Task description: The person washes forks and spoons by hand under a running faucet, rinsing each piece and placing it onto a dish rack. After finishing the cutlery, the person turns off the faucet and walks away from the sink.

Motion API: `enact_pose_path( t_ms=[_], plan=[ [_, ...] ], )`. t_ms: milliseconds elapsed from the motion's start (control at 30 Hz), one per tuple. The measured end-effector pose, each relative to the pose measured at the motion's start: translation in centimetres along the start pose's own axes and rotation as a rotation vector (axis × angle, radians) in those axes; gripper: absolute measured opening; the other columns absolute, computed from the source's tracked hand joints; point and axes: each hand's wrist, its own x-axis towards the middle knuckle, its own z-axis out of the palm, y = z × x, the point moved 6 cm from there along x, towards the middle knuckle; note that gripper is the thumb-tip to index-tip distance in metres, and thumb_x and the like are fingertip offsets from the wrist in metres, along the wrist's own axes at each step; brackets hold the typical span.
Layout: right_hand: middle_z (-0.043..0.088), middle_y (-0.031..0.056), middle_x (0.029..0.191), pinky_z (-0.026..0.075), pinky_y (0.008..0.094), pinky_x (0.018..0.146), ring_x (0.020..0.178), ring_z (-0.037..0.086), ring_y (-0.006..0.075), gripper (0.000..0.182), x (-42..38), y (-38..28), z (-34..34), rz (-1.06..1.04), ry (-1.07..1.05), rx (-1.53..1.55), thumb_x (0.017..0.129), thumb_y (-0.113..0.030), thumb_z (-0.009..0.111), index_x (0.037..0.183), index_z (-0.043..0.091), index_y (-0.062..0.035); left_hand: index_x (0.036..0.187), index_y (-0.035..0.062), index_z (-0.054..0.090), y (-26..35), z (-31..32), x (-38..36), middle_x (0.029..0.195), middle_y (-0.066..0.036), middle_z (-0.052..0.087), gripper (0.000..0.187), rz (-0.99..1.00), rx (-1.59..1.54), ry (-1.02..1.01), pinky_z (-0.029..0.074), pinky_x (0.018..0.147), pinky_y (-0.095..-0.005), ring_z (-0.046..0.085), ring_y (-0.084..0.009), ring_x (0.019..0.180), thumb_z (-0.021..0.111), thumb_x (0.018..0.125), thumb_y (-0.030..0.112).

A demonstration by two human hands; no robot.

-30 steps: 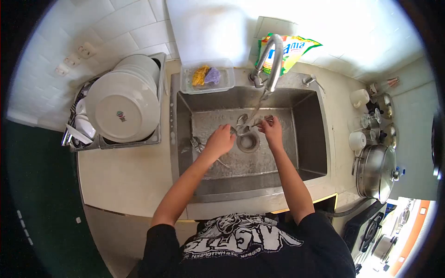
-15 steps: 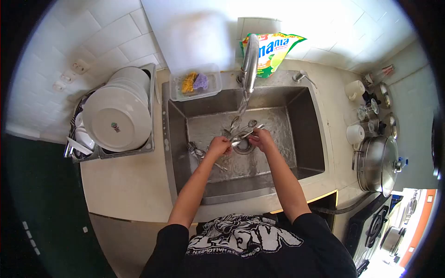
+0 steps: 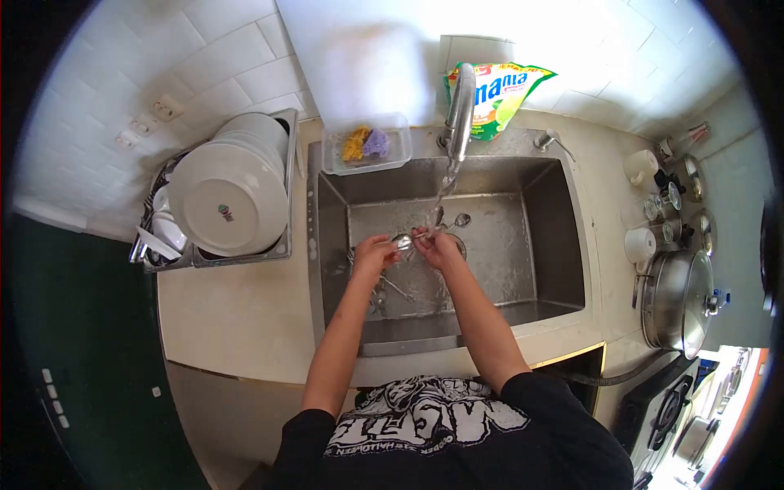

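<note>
White tiled wall [image 3: 237, 49] rising behind desk [image 3: 229, 318]; steel sink [image 3: 569, 269] occupying desk. Faucet [image 3: 462, 106], quantity one, running at sink rear. Right hand [image 3: 441, 251] clasping spoon [image 3: 403, 242] above sink interior; left hand [image 3: 376, 253] working beside bowl, grip contact not discernible. Best practice: tilting bowl into stream, turning both faces, pinching handle firmly. Counts: loose spoon [image 3: 463, 220] showing plainly inside sink, one; cutlery [image 3: 396, 287] lying left inside sink, uncountable; sponges [image 3: 376, 144] sitting behind sink, two.
</note>
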Motion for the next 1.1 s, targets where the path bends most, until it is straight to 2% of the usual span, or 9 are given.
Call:
enact_pose_path(
  t_ms=[67, 167, 267, 467, 533, 600, 733, 967, 1100],
  plan=[
    [0.058, 0.0137, 0.095, 0.047, 0.0373, 0.087, 0.093, 0.058, 0.0259, 0.014, -1.1, 0.0, 0.7, -0.038, -0.019, -0.078, 0.088, -0.007, 0.041, 0.098, 0.049, 0.0009, 0.103, -0.0049, 0.055, -0.7, -0.3, 0.1, 0.092, -0.012, 0.061, 0.024, -0.005, 0.007, 0.01, 0.053, 0.065, -0.0265, 0.062, -0.0182, 0.075, 0.06, 0.082, 0.006],
    [0.059, 0.0106, 0.093, 0.05, 0.0359, 0.078, 0.089, 0.058, 0.0236, 0.018, 1.0, 0.0, -0.6, -0.01, -0.059, -0.018, 0.09, -0.011, 0.045, 0.103, 0.051, 0.0, 0.103, -0.0049, 0.056, -0.5, 0.6, 0.5, 0.091, -0.011, 0.062, 0.023, -0.003, 0.014, -0.033, 0.054, 0.066, -0.0261, 0.062, -0.0176, 0.075, 0.058, 0.083, 0.005],
    [0.059, 0.0096, 0.093, 0.05, 0.0357, 0.075, 0.087, 0.059, 0.0219, 0.015, 0.9, -2.3, -1.4, -0.093, -0.009, -0.025, 0.092, -0.012, 0.044, 0.099, 0.051, -0.0012, 0.103, -0.0049, 0.057, 0.0, 2.8, 0.9, 0.091, -0.011, 0.061, 0.022, -0.001, -0.025, -0.077, 0.054, 0.066, -0.0265, 0.062, -0.018, 0.074, 0.057, 0.084, 0.006],
    [0.058, 0.0064, 0.093, 0.049, 0.0318, 0.073, 0.09, 0.058, 0.02, 0.011, -0.8, -7.1, -2.3, -0.208, -0.053, -0.041, 0.092, -0.012, 0.043, 0.097, 0.05, -0.006, 0.1, -0.006, 0.057, -0.2, 7.3, 2.3, 0.089, -0.011, 0.061, 0.021, 0.003, -0.136, -0.203, 0.054, 0.066, -0.0278, 0.062, -0.0192, 0.073, 0.055, 0.085, 0.008],
    [0.058, 0.0078, 0.095, 0.049, 0.0324, 0.076, 0.089, 0.058, 0.0205, 0.014, -1.2, -7.7, -2.3, -0.24, -0.07, -0.047, 0.092, -0.015, 0.045, 0.1, 0.049, -0.0041, 0.099, -0.007, 0.056, -0.1, 8.3, 2.0, 0.088, -0.011, 0.061, 0.02, -0.019, -0.196, -0.254, 0.053, 0.067, -0.0279, 0.062, -0.0196, 0.072, 0.055, 0.086, 0.008],
    [0.058, 0.0083, 0.095, 0.048, 0.0326, 0.076, 0.089, 0.059, 0.0208, 0.016, -1.9, -7.3, -1.4, -0.243, -0.077, -0.05, 0.092, -0.017, 0.046, 0.102, 0.048, -0.0034, 0.098, -0.0075, 0.055, 0.1, 8.7, 1.4, 0.09, -0.011, 0.06, 0.02, -0.018, -0.079, -0.268, 0.054, 0.067, -0.0288, 0.062, -0.0202, 0.074, 0.053, 0.087, 0.009],
    [0.058, 0.0083, 0.094, 0.047, 0.032, 0.074, 0.09, 0.058, 0.0209, 0.017, -1.6, -5.3, -0.1, -0.197, -0.064, -0.053, 0.092, -0.017, 0.047, 0.103, 0.048, -0.0041, 0.1, -0.008, 0.054, 0.2, 7.3, 1.0, 0.094, -0.011, 0.058, 0.021, -0.024, 0.004, -0.227, 0.054, 0.071, -0.0307, 0.061, -0.0219, 0.08, 0.05, 0.088, 0.009],
    [0.059, 0.0105, 0.087, 0.046, 0.0318, 0.067, 0.086, 0.058, 0.024, 0.018, -1.0, -2.6, 1.3, -0.126, -0.019, -0.096, 0.092, -0.016, 0.043, 0.101, 0.048, -0.0008, 0.103, -0.0111, 0.052, 0.8, 3.5, -0.8, 0.093, -0.011, 0.056, 0.023, -0.036, -0.059, -0.329, 0.055, 0.072, -0.0296, 0.061, -0.023, 0.08, 0.047, 0.089, 0.006],
    [0.059, 0.0096, 0.095, 0.05, 0.0374, 0.077, 0.087, 0.059, 0.0234, 0.017, -0.2, -2.5, 1.7, -0.147, -0.013, 0.01, 0.09, -0.015, 0.046, 0.099, 0.051, -0.0017, 0.105, -0.0123, 0.051, 1.2, 0.9, -3.0, 0.093, -0.013, 0.056, 0.024, -0.009, -0.001, -0.217, 0.055, 0.072, -0.0303, 0.062, -0.0238, 0.081, 0.046, 0.089, 0.005]
  ],
)
